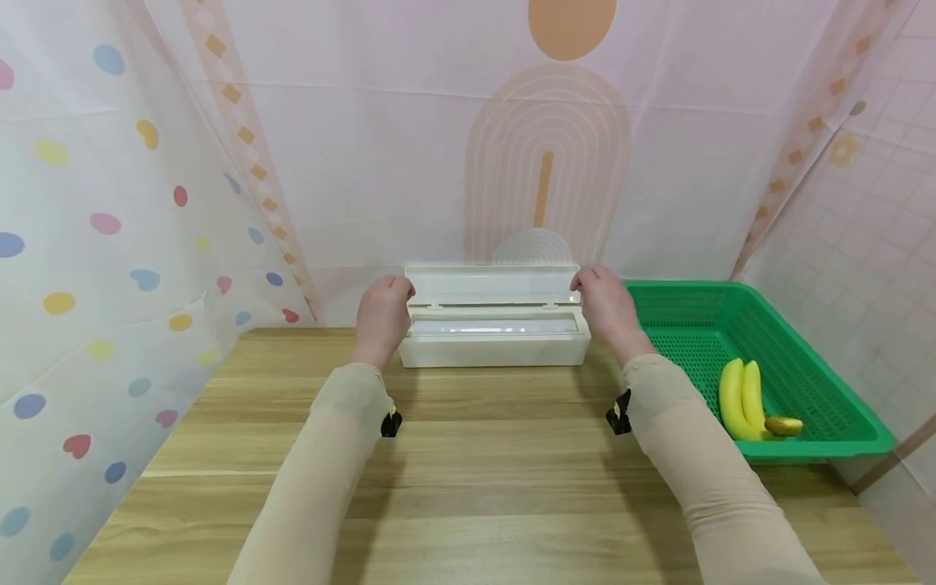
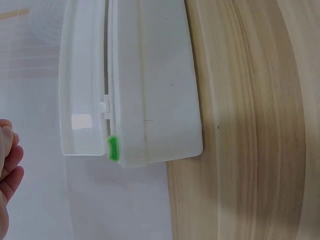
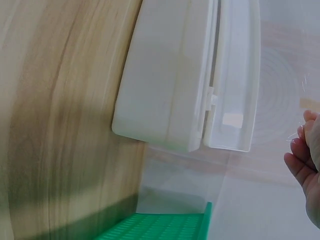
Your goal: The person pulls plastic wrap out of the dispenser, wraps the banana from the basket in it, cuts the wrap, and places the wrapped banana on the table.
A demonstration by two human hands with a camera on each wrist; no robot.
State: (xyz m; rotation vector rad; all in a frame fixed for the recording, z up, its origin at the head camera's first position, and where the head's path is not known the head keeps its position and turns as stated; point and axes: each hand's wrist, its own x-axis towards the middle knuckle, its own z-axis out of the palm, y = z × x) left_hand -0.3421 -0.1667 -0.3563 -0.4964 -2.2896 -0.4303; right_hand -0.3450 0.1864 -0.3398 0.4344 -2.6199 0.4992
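Note:
A long white cling film dispenser box [image 1: 493, 353] stands on the table against the back cloth. Its lid [image 1: 490, 286] is tipped up at the rear, and a pale roll [image 1: 493, 327] shows inside. My left hand [image 1: 382, 319] is raised beside the lid's left end, thumb and fingertips pinched together. At the opposite end my right hand [image 1: 608, 310] pinches clear cling film [image 3: 294, 136], whose creases glint at the fingertips in the right wrist view. The sheet between the hands is almost invisible. A green slider [image 2: 114, 148] sits at the box's left end.
On the right, a green plastic basket [image 1: 804, 345] holds bananas [image 1: 738, 402], close to my right forearm. Patterned cloth [image 1: 366, 162] hangs behind and along both sides of the wooden table [image 1: 497, 487].

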